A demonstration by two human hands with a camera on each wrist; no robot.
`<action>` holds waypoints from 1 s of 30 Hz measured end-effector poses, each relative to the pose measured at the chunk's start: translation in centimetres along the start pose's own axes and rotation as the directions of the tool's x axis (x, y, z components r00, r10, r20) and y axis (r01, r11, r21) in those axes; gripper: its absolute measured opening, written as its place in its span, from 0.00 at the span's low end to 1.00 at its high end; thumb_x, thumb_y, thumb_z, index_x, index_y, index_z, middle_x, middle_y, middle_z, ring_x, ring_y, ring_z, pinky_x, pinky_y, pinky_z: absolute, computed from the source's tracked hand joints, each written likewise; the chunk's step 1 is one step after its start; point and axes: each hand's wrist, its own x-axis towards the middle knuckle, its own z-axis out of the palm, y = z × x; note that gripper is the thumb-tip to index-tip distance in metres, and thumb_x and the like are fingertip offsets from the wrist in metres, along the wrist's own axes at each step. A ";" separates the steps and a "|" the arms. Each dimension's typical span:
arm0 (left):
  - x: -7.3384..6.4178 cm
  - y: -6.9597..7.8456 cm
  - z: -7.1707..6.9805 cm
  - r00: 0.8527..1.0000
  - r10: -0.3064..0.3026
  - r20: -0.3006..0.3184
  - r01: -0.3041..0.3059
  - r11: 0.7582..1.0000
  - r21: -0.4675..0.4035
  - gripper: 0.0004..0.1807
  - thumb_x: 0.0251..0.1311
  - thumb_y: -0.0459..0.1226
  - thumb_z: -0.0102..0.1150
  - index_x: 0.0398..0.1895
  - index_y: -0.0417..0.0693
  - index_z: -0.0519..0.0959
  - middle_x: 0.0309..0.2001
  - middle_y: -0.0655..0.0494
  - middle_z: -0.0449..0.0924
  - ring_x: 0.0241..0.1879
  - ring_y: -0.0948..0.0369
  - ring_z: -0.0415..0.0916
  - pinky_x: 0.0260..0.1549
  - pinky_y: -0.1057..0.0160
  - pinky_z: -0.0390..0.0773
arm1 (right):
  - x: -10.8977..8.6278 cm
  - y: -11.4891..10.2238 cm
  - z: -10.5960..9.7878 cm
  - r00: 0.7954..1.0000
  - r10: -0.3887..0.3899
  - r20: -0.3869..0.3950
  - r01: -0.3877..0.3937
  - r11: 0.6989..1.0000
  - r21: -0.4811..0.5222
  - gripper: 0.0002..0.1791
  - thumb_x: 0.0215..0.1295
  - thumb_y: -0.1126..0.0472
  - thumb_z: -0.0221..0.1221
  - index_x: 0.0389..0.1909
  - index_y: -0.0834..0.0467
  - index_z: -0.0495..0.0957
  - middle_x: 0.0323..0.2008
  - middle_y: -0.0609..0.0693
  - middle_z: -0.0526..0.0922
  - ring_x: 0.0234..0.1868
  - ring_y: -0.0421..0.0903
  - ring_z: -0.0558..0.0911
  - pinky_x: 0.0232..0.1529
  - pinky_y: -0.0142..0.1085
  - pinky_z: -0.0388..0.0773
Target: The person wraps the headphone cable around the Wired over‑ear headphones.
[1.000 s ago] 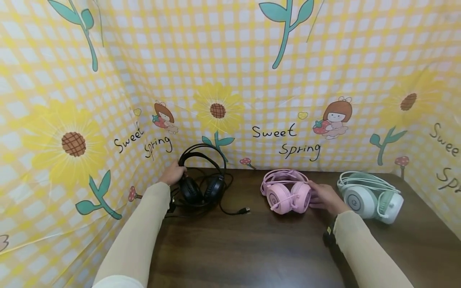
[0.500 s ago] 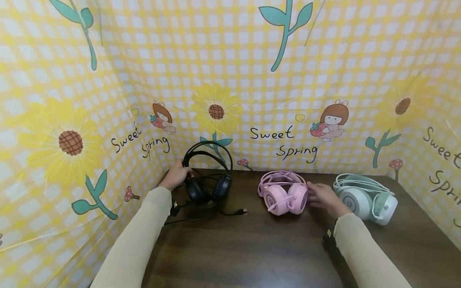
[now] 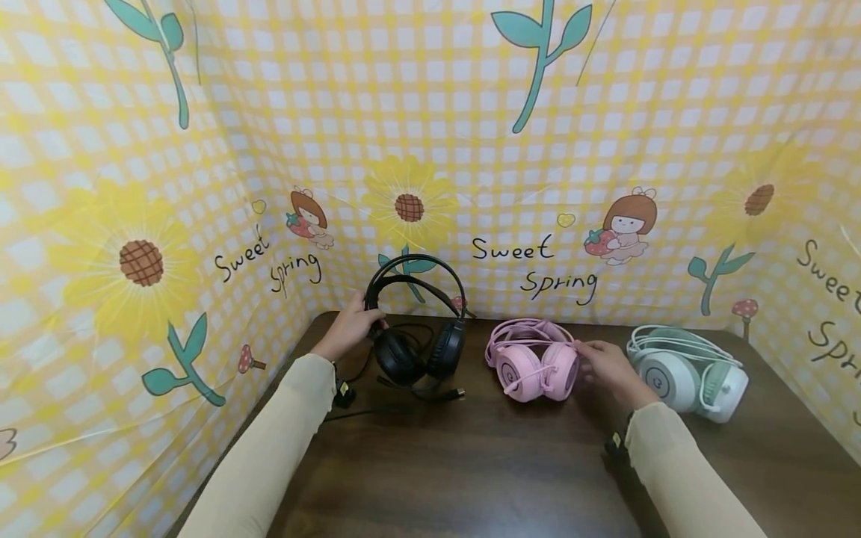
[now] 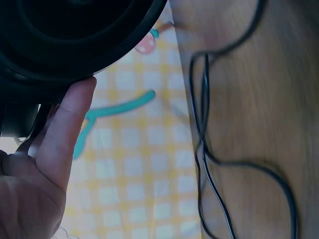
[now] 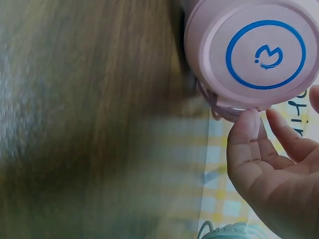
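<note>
In the head view, my left hand (image 3: 350, 329) grips the black headphones (image 3: 398, 359) at the left side, where the headband meets the ear cup. Their headband stands upright; whether the cups touch the table is unclear. In the left wrist view, my thumb lies against the rim of the black ear cup (image 4: 75, 35). My right hand (image 3: 608, 370) is at the right cup of the pink headphones (image 3: 521, 370). In the right wrist view, thumb and fingertips touch the edge of the pink cup (image 5: 266, 55), with the fingers only loosely bent.
White and green headphones (image 3: 689, 377) lie to the right of my right hand. A black cable (image 4: 204, 99) trails over the brown table (image 3: 484, 471), with a plug (image 3: 457, 394) left of the pink headphones. Checked cloth (image 3: 430, 97) covers the walls behind and beside.
My left hand has moved the black headphones to the right, closer to the pink pair. My right hand and the pink headphones have stayed nearly in place.
</note>
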 end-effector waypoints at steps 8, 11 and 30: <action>-1.1 0.7 2.0 1.000 0.004 -0.004 -0.004 1.000 0.002 0.15 0.69 0.39 0.49 0.54 0.43 0.63 0.38 0.43 0.80 0.39 0.51 0.79 0.34 0.51 0.80 | 0.0 -0.6 0.2 0.999 -0.054 0.002 0.054 0.997 0.055 0.32 0.73 0.48 0.51 0.62 0.73 0.66 0.51 0.63 0.76 0.44 0.47 0.79 0.49 0.45 0.77; -1.6 1.0 2.8 1.000 -0.013 -0.002 0.013 1.000 -0.023 0.17 0.69 0.39 0.49 0.58 0.46 0.63 0.39 0.43 0.80 0.40 0.51 0.79 0.36 0.50 0.79 | -0.2 -1.0 0.3 0.998 -0.067 0.020 0.065 0.995 0.075 0.32 0.74 0.49 0.50 0.63 0.73 0.65 0.52 0.63 0.76 0.45 0.48 0.79 0.52 0.48 0.75; -2.1 2.5 6.6 0.999 0.035 -0.009 -0.036 0.992 -0.121 0.19 0.67 0.35 0.52 0.59 0.43 0.64 0.36 0.42 0.82 0.35 0.54 0.81 0.29 0.54 0.80 | -1.7 -3.2 0.9 0.980 -0.197 -0.017 0.196 0.980 -0.033 0.28 0.73 0.51 0.51 0.59 0.72 0.71 0.46 0.61 0.78 0.38 0.46 0.77 0.44 0.46 0.77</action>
